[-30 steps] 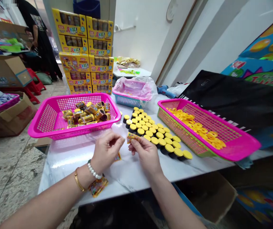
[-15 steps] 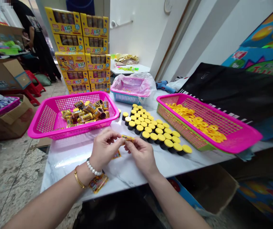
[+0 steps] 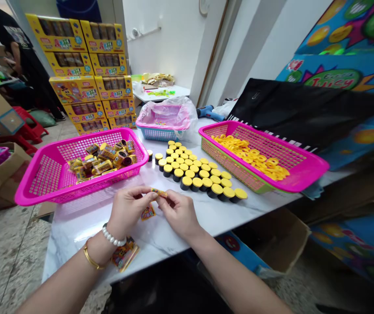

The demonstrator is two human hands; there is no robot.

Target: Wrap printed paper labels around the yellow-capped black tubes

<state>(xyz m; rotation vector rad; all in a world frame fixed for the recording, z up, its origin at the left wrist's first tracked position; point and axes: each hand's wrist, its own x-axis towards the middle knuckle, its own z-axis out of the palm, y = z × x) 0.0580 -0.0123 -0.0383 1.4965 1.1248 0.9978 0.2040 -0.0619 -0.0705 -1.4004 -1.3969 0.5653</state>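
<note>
The person stands at a white marble tabletop (image 3: 85, 222) and holds a small yellow-orange sticker (image 3: 159, 192) between both hands, a little above the surface and close to the near edge. The left hand (image 3: 128, 210) pinches one end of the sticker with thumb and fingers (image 3: 147, 194) closed on it; on this wrist there is a white pearl bracelet (image 3: 111, 237) and a gold bangle (image 3: 91, 259). The right hand (image 3: 179, 212) has the other end, its fingertips also pressed together on the sticker. Both hands are near each other, almost touching.

Under the left hand one more sticker (image 3: 148, 212) lies flat on the tabletop, and a small pile of stickers (image 3: 125, 255) lies beside the left wrist.

Behind the hands, rows of small black jars with yellow lids (image 3: 196, 172) stand upright, close together. At the left a pink basket (image 3: 42, 183) holds jars that already carry labels (image 3: 103, 159), lying on their sides. At the right another pink basket (image 3: 304, 168) sits inside a green one and holds yellow rings (image 3: 255, 157). Farther back there is a blue basket lined with a pink plastic bag (image 3: 165, 117).

On the floor behind the tabletop stands a stack of yellow display boxes (image 3: 85, 74). At the far left another person in dark clothes (image 3: 26, 56) is by some cardboard boxes.
</note>
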